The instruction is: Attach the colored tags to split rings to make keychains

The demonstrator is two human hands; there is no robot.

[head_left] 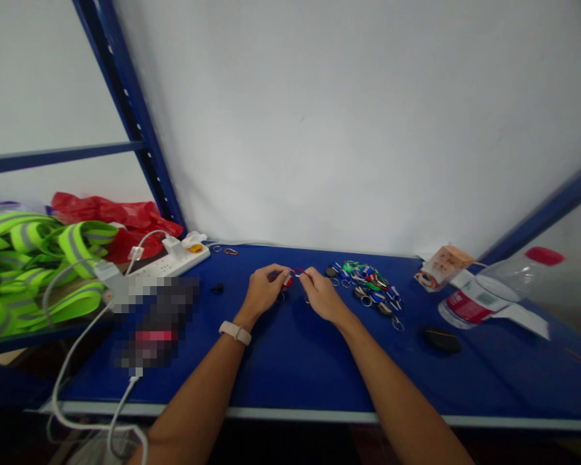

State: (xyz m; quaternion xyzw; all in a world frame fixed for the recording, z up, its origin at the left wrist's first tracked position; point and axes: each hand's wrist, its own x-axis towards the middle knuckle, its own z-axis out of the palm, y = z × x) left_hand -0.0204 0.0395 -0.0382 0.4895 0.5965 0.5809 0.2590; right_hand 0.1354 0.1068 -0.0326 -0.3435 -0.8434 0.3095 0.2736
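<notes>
Over the middle of the blue table, my left hand pinches a small red keychain piece, mostly covered by the fingers. A metal ring hangs just below it. Close by on the right, my right hand has its fingers closed on a thin red carabiner, whose curved end shows between the two hands. Whether the two pieces are joined I cannot tell. Right of my right hand lies a pile of keychains with blue, green and red carabiners, round dark pieces and metal rings.
At left are a white power strip, cables, a blurred-out device and neon reflective straps. An orange carabiner lies near the wall. At right are a dark oval case, a small box and a bottle.
</notes>
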